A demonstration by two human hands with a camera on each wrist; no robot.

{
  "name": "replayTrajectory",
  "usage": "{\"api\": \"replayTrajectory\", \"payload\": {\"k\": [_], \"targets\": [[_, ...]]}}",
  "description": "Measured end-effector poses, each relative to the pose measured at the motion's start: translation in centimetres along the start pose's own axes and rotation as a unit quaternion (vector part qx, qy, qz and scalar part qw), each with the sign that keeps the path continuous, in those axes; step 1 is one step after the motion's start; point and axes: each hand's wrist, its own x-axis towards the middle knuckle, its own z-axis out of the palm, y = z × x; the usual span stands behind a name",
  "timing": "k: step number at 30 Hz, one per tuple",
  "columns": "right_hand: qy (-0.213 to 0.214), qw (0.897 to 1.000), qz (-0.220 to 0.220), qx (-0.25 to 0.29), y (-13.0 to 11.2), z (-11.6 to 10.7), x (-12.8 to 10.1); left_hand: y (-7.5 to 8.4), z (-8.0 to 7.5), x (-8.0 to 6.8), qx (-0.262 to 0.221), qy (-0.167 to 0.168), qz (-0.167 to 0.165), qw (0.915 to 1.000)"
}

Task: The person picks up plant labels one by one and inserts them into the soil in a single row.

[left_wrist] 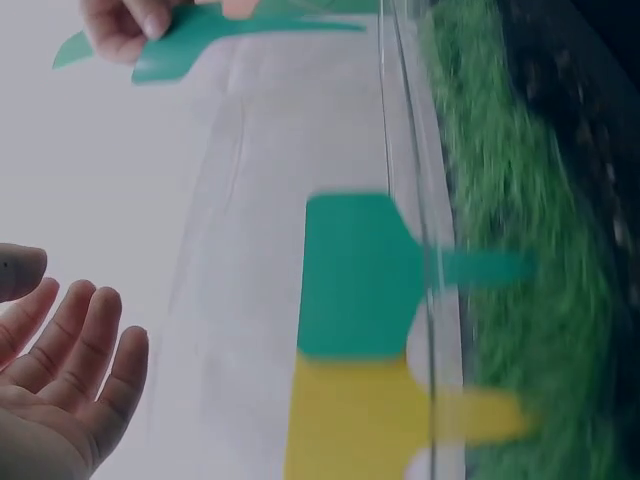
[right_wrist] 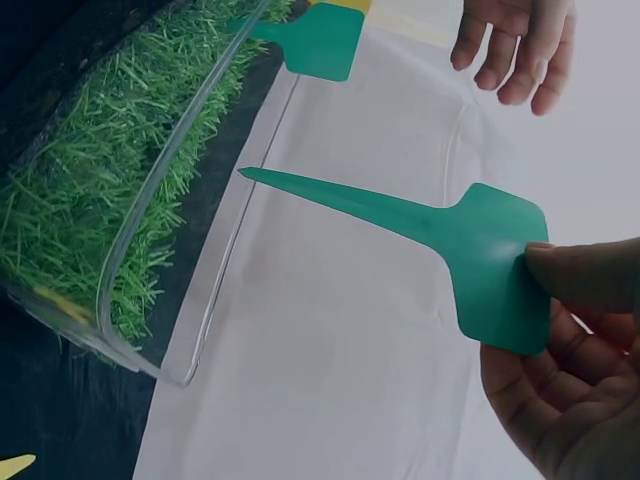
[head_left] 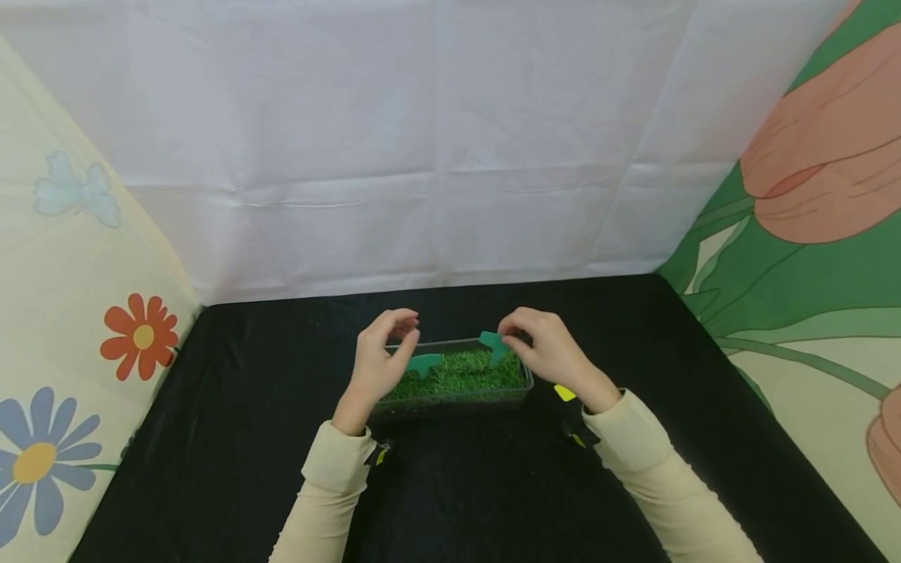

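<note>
Cream sleeves (head_left: 331,485) nearest, reaching from the near edge across the black bench (head_left: 211,438) toward a clear tray (head_left: 450,400) of green grass (head_left: 457,374) at mid-bench.

Right hand (head_left: 545,348) at the tray's far right corner, thumb and fingers pinched on the flat head of a green plant label (right_wrist: 440,235); pointed stake aimed toward the grass, tip just short of the tray rim and not yet in the turf. Left hand (head_left: 383,356) at the tray's far left corner, fingers loosely curled and gripping nothing, near a second green label (left_wrist: 362,275) already standing in the grass. Yellow label (left_wrist: 350,420) right beside that one in the left wrist view, stake also in the turf. Another yellow piece (head_left: 565,392) lying on the bench just right of the tray, by the right wrist.

Held label judged thin plastic: very light, smooth, somewhat springy, likely to bend if pushed from the head's far edge. Best taken by the broad head close to where the stake begins, as pinched now. Grass probably soft, giving little resistance; tray light enough to slide, with the left hand close enough to steady it.
</note>
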Motion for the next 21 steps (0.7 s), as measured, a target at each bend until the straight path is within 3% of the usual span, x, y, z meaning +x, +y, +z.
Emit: {"api": "replayTrajectory", "payload": {"k": [10,21], "targets": [[-0.006,1.000,-0.009,0.016,-0.5,0.8,0.8,-1.8,-3.6,-1.3,0.045,0.049,-0.011,0.9977],[-0.023,0.999,-0.018,0.020,-0.5,2.4,1.8,-2.8,-6.4,-2.7,0.075,0.104,-0.061,0.9899]]}}
